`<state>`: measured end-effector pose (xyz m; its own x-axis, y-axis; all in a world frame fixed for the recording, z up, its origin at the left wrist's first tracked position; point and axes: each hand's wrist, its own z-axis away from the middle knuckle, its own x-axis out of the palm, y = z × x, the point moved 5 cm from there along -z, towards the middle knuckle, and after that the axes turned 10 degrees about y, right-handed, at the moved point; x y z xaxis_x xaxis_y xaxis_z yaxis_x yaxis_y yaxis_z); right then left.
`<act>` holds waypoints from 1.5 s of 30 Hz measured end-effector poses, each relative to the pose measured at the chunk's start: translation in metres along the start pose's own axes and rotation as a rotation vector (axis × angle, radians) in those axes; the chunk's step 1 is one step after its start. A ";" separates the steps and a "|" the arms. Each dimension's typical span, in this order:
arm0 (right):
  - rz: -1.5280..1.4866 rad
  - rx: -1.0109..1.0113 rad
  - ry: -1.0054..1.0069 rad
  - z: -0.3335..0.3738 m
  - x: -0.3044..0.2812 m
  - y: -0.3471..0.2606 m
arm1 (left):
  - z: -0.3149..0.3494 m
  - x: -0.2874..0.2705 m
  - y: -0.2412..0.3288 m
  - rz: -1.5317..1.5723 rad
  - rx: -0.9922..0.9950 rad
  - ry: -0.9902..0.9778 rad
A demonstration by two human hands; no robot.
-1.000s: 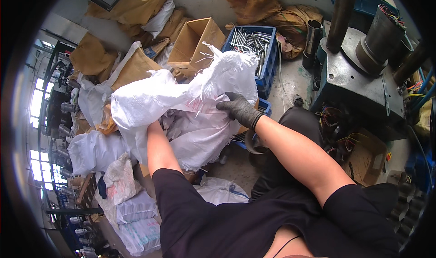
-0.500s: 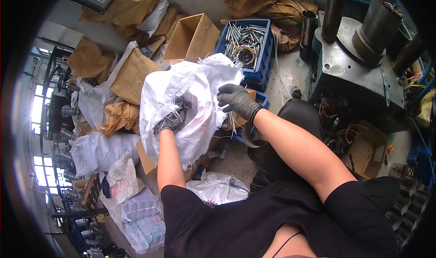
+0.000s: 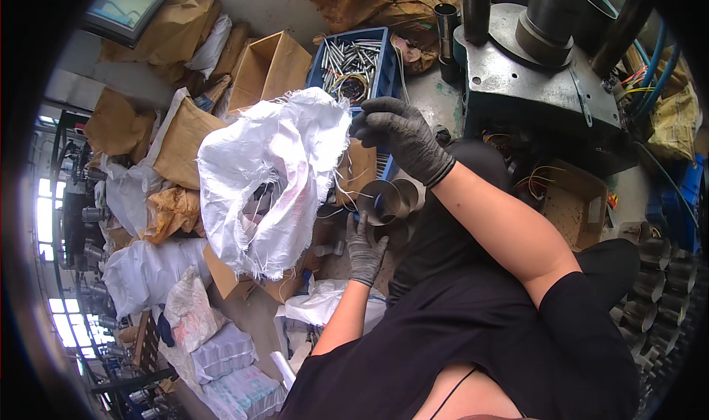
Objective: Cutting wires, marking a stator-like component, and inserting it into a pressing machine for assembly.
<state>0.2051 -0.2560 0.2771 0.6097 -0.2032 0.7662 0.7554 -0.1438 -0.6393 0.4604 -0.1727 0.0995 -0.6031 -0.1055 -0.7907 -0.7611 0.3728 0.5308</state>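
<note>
My left hand [image 3: 365,254], in a grey glove, has its fingers stretched and spread beside several shiny metal rings [image 3: 399,193]. Its fingertips are close to the rings; whether they touch cannot be told. My right hand [image 3: 408,141], in a dark grey glove, is raised with loosely bent fingers, and nothing shows in it. Just left of it stands a white woven sack [image 3: 310,135] with a frayed, gaping mouth. Some dark contents show inside, too shadowed to name.
Behind the sack are an open cardboard box [image 3: 260,69] and a blue crate [image 3: 386,64] of metal rods. A heavy metal machine [image 3: 517,73] stands at the far right. Paper and plastic sacks [image 3: 151,268] crowd the left. A cardboard tray [image 3: 583,213] lies right of my leg.
My left hand has come out of the sack and moved right to the metal rings. My right hand has risen slightly, its fingers still bent. The whole view has shifted.
</note>
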 end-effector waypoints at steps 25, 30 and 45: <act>1.675 -1.386 1.283 0.444 -0.254 -0.409 | -0.225 -0.050 0.304 1.130 0.212 -0.050; 1.591 -1.489 1.398 0.391 -0.269 -0.451 | -0.269 -0.046 0.414 1.373 0.344 0.036; 1.195 -1.406 1.377 0.317 -0.282 -0.552 | -0.359 -0.007 0.534 1.308 0.290 0.028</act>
<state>-0.3077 0.1876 0.4352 -0.4303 -0.9017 0.0433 -0.6457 0.2739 -0.7127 -0.0274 -0.3042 0.4984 -0.8515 0.4589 0.2536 0.4509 0.3941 0.8009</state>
